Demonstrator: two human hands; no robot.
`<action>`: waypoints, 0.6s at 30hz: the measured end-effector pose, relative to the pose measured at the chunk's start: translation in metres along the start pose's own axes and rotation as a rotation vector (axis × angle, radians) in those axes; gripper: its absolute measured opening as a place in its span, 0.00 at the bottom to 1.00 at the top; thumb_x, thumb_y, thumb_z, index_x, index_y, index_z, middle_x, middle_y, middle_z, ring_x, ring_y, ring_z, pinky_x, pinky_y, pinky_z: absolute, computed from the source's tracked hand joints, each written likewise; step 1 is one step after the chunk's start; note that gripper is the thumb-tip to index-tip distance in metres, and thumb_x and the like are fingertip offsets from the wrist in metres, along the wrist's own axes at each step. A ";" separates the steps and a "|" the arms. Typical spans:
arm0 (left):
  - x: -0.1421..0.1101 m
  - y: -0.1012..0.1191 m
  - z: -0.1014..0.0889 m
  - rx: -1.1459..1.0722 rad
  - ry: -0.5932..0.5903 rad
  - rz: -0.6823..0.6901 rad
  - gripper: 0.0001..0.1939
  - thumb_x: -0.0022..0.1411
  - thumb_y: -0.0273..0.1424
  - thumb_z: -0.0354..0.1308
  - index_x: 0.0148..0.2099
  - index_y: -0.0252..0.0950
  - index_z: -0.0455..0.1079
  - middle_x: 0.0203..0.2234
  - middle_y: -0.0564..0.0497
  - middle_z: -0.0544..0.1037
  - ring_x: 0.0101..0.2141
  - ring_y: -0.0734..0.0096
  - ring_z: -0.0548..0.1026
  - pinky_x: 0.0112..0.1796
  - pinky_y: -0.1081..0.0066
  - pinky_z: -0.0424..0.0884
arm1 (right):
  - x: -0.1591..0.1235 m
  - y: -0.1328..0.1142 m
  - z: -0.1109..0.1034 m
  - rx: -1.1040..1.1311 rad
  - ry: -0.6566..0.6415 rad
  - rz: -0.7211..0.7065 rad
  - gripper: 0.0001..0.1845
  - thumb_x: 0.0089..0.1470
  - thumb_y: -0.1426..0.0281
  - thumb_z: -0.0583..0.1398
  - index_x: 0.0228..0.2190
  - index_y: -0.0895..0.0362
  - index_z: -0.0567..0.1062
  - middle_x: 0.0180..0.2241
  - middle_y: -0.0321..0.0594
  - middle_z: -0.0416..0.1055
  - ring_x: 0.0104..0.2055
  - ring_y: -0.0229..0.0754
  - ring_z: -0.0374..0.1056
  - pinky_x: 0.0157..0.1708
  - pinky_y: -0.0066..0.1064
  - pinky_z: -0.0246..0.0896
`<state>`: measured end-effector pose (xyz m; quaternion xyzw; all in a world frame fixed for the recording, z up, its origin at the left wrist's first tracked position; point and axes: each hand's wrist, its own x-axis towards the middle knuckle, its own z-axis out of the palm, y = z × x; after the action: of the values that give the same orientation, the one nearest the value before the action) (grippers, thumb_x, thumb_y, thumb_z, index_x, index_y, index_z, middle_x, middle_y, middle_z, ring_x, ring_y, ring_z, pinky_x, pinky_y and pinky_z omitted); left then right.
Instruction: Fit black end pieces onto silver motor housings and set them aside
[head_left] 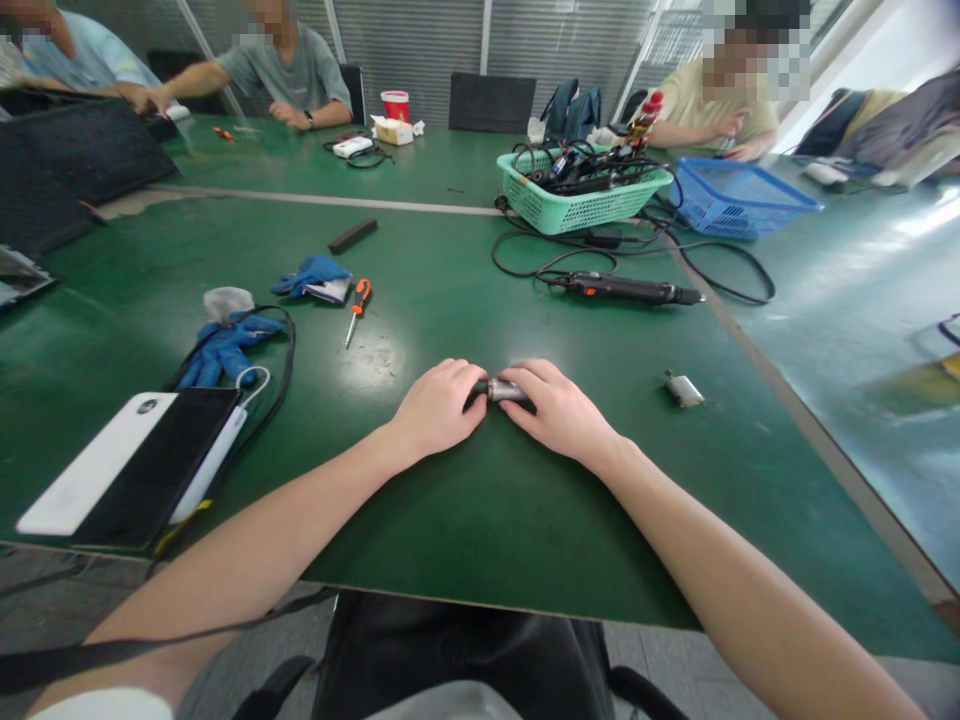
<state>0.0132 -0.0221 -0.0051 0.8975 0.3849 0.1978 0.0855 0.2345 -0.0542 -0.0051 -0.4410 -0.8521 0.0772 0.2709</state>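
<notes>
Both hands meet at the middle of the table around a small cylindrical piece (pixel 506 390), silver-grey in the centre and dark at its ends. My left hand (pixel 442 405) is closed on its dark left end. Fingers of my right hand (pixel 559 410) wrap round the silver part and hide much of it. The piece lies roughly level, at or just above the tabletop; its exact kind does not show. To the right lies a small silver metal part (pixel 685 391), apart from my hands. An orange-handled screwdriver (pixel 358 309) rests beyond my left hand.
Ahead lies a black electric screwdriver (pixel 637 290) with its cable, near a green basket (pixel 577 205) of tools and a blue basket (pixel 742 200). Leftward are blue gloves (pixel 232 345), a white-and-black device (pixel 127 470) and a dark bar (pixel 353 236). Other people sit across the table.
</notes>
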 end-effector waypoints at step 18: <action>-0.001 -0.002 -0.001 -0.014 -0.008 0.003 0.10 0.68 0.35 0.58 0.49 0.37 0.70 0.39 0.48 0.76 0.41 0.62 0.73 0.44 0.62 0.71 | -0.049 0.076 -0.071 -0.636 -0.221 0.965 0.31 0.54 0.55 0.61 0.51 0.65 0.73 0.47 0.67 0.71 0.49 0.67 0.70 0.42 0.51 0.67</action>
<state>0.0114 -0.0215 -0.0050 0.8982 0.3817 0.1971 0.0928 0.3487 -0.0550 0.0075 -0.8279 -0.5596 -0.0224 -0.0308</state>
